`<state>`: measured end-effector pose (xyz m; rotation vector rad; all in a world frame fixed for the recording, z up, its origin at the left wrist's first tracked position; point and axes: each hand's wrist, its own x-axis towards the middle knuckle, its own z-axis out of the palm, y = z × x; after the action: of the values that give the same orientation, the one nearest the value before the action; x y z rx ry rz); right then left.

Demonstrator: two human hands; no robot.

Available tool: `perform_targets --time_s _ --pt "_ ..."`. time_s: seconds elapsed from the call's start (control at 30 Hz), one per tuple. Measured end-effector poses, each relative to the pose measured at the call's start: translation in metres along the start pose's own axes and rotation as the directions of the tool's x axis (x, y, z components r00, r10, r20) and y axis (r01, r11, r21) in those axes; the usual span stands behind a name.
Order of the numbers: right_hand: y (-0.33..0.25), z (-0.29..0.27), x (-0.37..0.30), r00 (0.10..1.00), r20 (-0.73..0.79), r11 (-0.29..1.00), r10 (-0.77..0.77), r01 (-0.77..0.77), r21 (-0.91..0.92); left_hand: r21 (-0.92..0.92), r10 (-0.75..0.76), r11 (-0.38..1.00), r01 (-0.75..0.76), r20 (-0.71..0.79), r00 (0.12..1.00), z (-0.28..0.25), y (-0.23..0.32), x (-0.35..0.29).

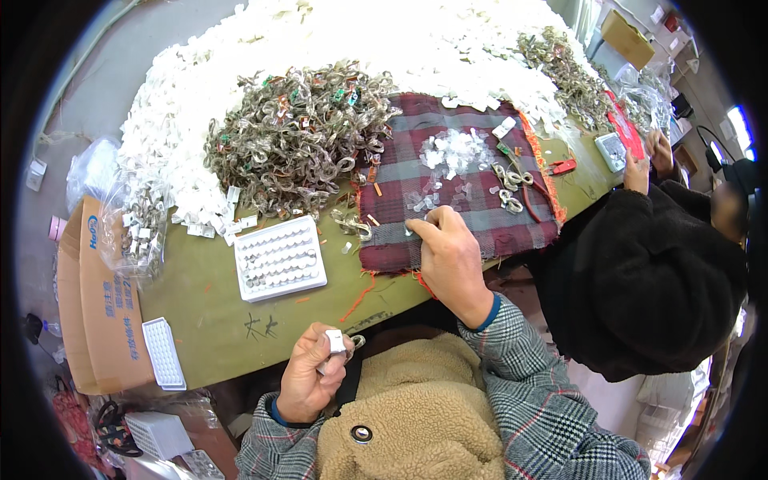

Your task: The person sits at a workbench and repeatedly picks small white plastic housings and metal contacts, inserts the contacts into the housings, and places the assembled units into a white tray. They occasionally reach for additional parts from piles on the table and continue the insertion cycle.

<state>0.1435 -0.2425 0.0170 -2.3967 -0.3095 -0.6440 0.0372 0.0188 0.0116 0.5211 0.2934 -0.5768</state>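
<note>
In the head view, looking down, a person in a checked jacket sits at a green bench [206,324]. The left hand [312,372], low and near the body, has its fingers closed around a small white casing [336,342], with a loop of pale cord [358,343] showing beside it. The right hand [444,252] reaches onto a dark red and grey plaid cloth [508,228], index finger stretched out, its tip by a tiny clear piece [410,232]; whether it pinches that piece, I cannot tell. Farther back on the cloth lies a scatter of small clear pieces [456,152]. Left of the cloth rises a tangled heap of coiled cords [292,148], and behind that spreads a large mound of white parts [172,120]. A white tray [285,294] of small round pieces sits nearer the left hand. A cardboard box [102,300] stands at far left. At right, a co-worker in black [640,280] holds something red [626,130].
</note>
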Motion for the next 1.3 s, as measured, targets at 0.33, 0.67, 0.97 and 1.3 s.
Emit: perform_targets --time_s 0.33,0.67,0.97,1.3 --pt "0.001 0.002 0.0 0.997 0.053 0.987 -0.05 0.041 0.153 0.048 -0.038 0.998 0.039 -0.023 0.999 0.002 0.002 0.0" --pt "-0.043 -0.009 -0.001 0.979 0.204 0.911 0.006 -0.09 0.402 -0.023 0.094 0.995 -0.094 0.016 0.995 -0.003 0.0 -0.005" --pt "-0.122 0.016 -0.04 0.933 0.283 0.696 -0.224 -0.05 0.716 0.006 0.225 0.974 -0.226 0.066 0.972 -0.009 0.002 -0.032" --pt "-0.127 0.02 -0.045 0.901 0.285 0.743 -0.327 0.058 0.667 0.028 0.249 0.968 -0.249 0.005 0.969 -0.013 0.001 -0.038"
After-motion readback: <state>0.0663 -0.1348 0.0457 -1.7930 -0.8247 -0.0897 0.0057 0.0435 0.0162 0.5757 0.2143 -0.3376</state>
